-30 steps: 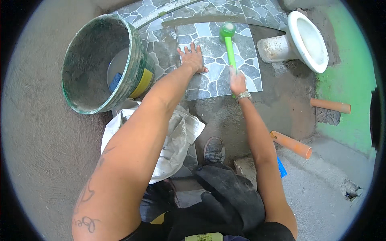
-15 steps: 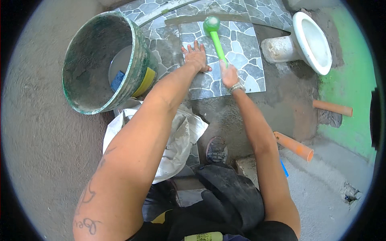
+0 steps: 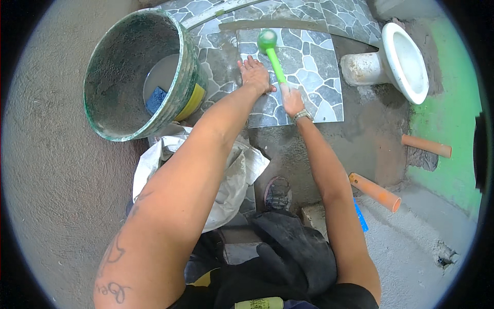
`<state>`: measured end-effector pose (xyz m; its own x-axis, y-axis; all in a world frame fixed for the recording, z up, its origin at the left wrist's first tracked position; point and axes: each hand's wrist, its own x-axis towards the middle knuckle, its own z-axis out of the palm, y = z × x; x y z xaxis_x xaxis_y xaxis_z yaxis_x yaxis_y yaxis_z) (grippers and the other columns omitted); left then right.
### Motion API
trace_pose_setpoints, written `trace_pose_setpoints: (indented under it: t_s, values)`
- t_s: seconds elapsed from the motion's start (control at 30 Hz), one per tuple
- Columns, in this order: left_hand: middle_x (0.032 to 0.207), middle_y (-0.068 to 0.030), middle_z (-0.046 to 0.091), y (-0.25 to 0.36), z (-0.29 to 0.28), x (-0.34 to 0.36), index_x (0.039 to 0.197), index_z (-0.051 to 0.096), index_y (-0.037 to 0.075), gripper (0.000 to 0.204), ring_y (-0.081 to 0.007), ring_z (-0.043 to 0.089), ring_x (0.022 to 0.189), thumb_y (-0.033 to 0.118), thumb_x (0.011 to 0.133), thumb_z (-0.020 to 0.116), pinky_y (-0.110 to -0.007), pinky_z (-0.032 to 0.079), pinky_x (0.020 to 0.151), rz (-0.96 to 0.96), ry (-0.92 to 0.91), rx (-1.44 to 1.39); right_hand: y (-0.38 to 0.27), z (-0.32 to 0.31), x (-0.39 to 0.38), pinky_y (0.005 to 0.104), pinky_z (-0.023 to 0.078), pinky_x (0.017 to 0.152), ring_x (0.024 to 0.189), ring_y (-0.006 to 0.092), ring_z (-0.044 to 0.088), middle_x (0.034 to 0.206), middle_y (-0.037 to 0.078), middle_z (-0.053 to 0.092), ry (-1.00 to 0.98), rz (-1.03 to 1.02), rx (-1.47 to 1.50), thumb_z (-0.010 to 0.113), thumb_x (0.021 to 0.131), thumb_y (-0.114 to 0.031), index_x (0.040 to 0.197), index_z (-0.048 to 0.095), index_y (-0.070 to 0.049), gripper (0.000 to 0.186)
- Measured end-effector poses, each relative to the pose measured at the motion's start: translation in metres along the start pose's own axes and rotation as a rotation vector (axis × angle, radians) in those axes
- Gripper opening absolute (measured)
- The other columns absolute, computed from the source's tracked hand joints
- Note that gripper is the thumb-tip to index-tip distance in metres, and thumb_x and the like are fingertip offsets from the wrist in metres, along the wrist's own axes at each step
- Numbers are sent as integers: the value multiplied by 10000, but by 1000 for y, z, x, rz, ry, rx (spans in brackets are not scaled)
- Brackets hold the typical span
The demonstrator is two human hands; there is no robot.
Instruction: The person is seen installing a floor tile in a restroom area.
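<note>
Your left hand (image 3: 254,75) lies flat, fingers spread, palm down on the loose tile (image 3: 290,77), near its left edge; looks like it pins the tile so it can't slide on the wet mortar (image 3: 314,144) while you tap. Your right hand (image 3: 292,100) is wrapped tight around the lower end of the green mallet (image 3: 271,51), fist closed on the handle, watch at the wrist. Mallet head sits over the tile's upper left part, just beyond your left fingertips; can't tell if it's touching the surface or just above it. The tile lies flat, its far edge close to the row of laid tiles (image 3: 339,15), with a dark gap of bare bed between them, and its left edge beside another laid tile. A grey straightedge (image 3: 216,13) lies across the far tiles. The bucket (image 3: 139,72) stands tilted to your left, within reach, with a blue sponge (image 3: 155,99) inside. A crumpled sack (image 3: 231,180) lies under your left forearm. The toilet (image 3: 399,59) stands right of the tile, clear of it. 2 orange pipes (image 3: 375,191) lie further right, well apart from the work.
</note>
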<state>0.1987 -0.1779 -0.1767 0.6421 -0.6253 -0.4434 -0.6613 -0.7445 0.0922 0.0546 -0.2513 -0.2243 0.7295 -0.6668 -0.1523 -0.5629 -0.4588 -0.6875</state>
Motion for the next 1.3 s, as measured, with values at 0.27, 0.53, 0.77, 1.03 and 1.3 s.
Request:
trace_pose_setpoints:
  t_s: [0.27,0.53,0.77,1.03,1.3]
  values:
    - [1569,-327,157,0,1,1,1477,203,-135,1266,-439,215,1459,621,662,808,-606,132,1177,15,-2,17,-6,-10,14,563,465,782,919,510,617,901,331,632,-109,124,-76,400,1000,-419,957,681,-8,501]
    - [1556,-335,188,0,2,4,1474,236,-121,1245,-449,255,1441,652,668,785,-622,161,1164,26,2,69,15,-6,12,559,463,781,912,504,621,876,331,628,-10,-157,-3,381,996,-500,964,682,-10,576]
    - [1555,-313,228,2,9,5,1475,279,-92,1214,-450,257,1440,675,673,768,-624,172,1157,48,29,112,35,-7,2,570,466,780,869,524,618,820,346,622,-59,-106,-13,377,995,-516,948,682,8,608]
    - [1540,-342,227,8,7,4,1489,260,-52,1205,-485,247,1432,670,671,773,-648,178,1138,55,19,137,65,-18,-49,579,467,705,773,507,622,772,313,631,90,-210,-58,412,1006,-450,898,649,54,567]
    - [1653,-71,34,5,3,25,1566,147,320,1101,-487,103,1468,520,713,814,-715,160,1125,282,-55,126,51,-42,-71,512,503,604,611,399,650,608,218,611,-30,313,432,439,1014,-412,813,618,28,515]
